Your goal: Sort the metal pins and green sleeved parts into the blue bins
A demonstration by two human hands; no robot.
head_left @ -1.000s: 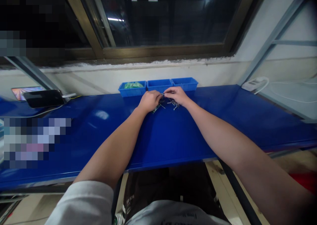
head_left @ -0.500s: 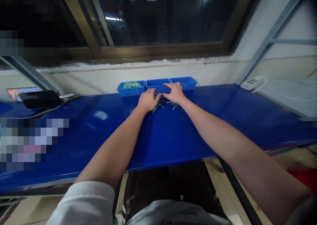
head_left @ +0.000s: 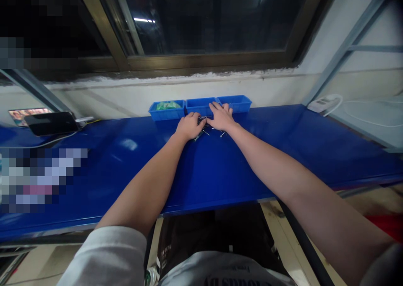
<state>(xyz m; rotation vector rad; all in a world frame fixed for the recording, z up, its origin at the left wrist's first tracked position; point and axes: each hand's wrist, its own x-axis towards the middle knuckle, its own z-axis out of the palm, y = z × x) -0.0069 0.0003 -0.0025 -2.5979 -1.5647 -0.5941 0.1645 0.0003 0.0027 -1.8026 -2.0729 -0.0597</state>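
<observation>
My left hand point(head_left: 188, 126) rests palm down on the blue table at the left of a small pile of screws point(head_left: 206, 132), its thumb stretched toward them. Over the right part of the pile lies my right hand point(head_left: 223, 117), fingers apart and reaching toward the bins. The two thumbs almost meet. One loose screw point(head_left: 222, 134) shows below the right palm. A small greenish piece point(head_left: 197, 137) pokes out beneath the left hand; its kind is unclear. Both palms hide part of the pile.
Behind my hands stand a blue bin with green contents point(head_left: 166, 105), a middle blue bin point(head_left: 201, 105) and a right blue bin point(head_left: 241, 104). A dark phone point(head_left: 52, 123) leans at the left. A white power strip point(head_left: 318, 105) lies at the far right.
The fingers of my right hand have shifted slightly and lie lower over the screws, covering more of them. My left hand has hardly moved.
</observation>
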